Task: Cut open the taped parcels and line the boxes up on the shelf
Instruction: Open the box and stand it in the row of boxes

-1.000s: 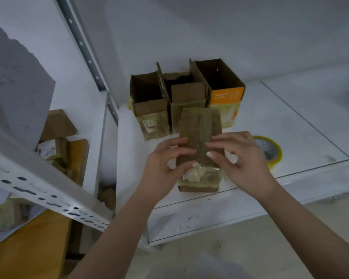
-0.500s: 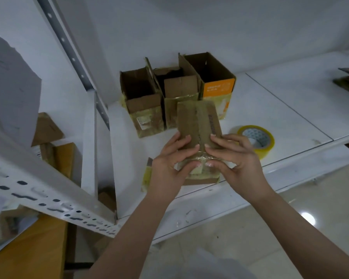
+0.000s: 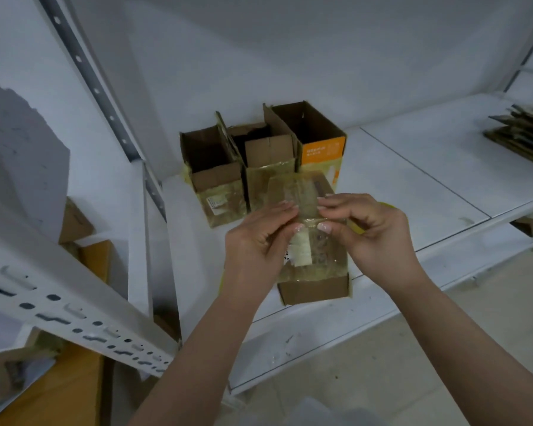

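Taped parcel [image 3: 313,265] lying flat near front edge of white shelf [image 3: 413,192], long axis running near-to-far, far end almost touching the row of opened boxes. Brown cardboard, wrapped in glossy yellowish clear tape, pale label strip on top face, bare brown end panel facing near. Left hand [image 3: 256,241] over parcel's left side, fingers curled, thumb and fingertips pinching tape at parcel's middle. Right hand [image 3: 373,232] over right side, fingers curled likewise, thumb and forefinger pinching same tape band, nails of both hands close together. Both forearms reaching in from near side, wrists raised above shelf. Three opened boxes in a row at far-left of shelf, touching each other: left box [image 3: 211,170] with tape and label on front, middle box [image 3: 268,161] with flap folded in, orange box [image 3: 320,142] on right, upright, open top. Flattened cardboard stack [image 3: 520,133] far right on shelf. Bit of yellow tape roll [image 3: 385,207] showing behind right hand. Perforated metal upright [image 3: 74,321] at near left.
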`<state>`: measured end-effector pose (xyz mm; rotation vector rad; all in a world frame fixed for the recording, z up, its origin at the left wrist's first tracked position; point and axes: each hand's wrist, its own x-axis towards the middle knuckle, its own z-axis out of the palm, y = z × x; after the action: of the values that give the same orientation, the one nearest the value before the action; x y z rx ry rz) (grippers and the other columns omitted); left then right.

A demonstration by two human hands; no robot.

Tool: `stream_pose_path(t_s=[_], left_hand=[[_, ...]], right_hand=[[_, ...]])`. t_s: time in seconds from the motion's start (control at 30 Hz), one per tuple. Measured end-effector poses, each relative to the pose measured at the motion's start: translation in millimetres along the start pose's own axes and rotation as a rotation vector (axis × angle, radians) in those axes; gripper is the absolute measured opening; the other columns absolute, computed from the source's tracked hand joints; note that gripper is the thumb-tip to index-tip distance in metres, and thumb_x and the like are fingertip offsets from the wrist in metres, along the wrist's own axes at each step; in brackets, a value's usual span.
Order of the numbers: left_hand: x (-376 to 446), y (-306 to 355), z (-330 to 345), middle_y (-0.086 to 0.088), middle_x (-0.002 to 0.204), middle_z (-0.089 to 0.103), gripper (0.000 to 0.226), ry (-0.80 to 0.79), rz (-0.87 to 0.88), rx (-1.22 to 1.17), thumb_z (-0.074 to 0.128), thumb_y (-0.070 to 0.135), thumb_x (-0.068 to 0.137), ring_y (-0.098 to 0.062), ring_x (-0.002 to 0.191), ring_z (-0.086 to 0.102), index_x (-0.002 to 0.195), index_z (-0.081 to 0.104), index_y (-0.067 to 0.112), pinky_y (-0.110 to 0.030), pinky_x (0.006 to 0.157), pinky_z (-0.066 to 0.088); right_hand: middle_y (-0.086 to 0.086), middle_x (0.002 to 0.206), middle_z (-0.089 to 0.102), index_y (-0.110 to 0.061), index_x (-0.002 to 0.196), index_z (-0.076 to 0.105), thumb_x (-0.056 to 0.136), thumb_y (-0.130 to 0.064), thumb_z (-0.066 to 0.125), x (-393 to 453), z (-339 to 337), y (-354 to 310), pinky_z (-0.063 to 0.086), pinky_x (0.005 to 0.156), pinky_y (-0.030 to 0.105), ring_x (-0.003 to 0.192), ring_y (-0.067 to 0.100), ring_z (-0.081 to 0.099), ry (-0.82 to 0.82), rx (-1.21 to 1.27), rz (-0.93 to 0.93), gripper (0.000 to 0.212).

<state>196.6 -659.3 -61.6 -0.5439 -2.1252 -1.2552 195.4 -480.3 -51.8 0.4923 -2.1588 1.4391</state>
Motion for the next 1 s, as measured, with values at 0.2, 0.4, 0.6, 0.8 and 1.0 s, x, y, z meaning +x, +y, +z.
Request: stream_pose_path(t_s=[0.2,0.4,0.6,0.8,1.0], left_hand=[[6,15,4,0.009,0.106,0.073,0.022,-0.015,-0.087,0.021,0.078,0.025,0.080,-0.010,0.103,0.065,0.102,0.077,0.020,-0.023,0.094,0.048],[8,19,1,0.007,0.100,0.075,0.017,0.017,-0.092,0.026,0.077,0.022,0.080,-0.015,0.100,0.067,0.097,0.078,0.016,-0.037,0.089,0.054],[17,24,-11,0.007,0.107,0.070,0.025,0.073,-0.180,-0.180,0.074,0.002,0.082,-0.006,0.108,0.066,0.105,0.073,0.013,-0.028,0.096,0.052],[17,29,-10,0.002,0.113,0.069,0.021,0.070,-0.139,-0.135,0.073,0.002,0.083,-0.006,0.113,0.064,0.105,0.074,0.005,-0.019,0.097,0.048],[23,35,-16,0.000,0.123,0.066,0.025,0.008,-0.186,-0.251,0.067,0.003,0.089,-0.007,0.121,0.059,0.114,0.070,0.006,-0.021,0.099,0.048]], right_hand=[[-0.005,0.107,0.070,-0.029,0.093,0.069,0.078,0.000,0.077,-2,4,-9,0.051,0.099,0.031,0.113,0.011,0.065,-0.005,0.119,0.036,0.033],[0.001,0.107,0.071,-0.017,0.093,0.071,0.084,0.003,0.070,-5,6,-11,0.051,0.098,0.027,0.111,0.009,0.065,0.052,0.117,0.092,0.022],[-0.008,0.109,0.071,-0.026,0.091,0.069,0.088,-0.010,0.070,7,-7,-16,0.053,0.093,0.025,0.110,0.005,0.064,0.039,0.150,0.184,0.016],[-0.008,0.108,0.070,-0.039,0.088,0.069,0.077,-0.012,0.081,12,2,-28,0.053,0.094,0.030,0.106,0.003,0.065,0.036,0.068,0.177,0.031],[-0.012,0.099,0.072,-0.035,0.083,0.070,0.076,-0.011,0.081,21,1,-40,0.054,0.088,0.021,0.098,0.000,0.067,0.042,0.077,0.197,0.027]])
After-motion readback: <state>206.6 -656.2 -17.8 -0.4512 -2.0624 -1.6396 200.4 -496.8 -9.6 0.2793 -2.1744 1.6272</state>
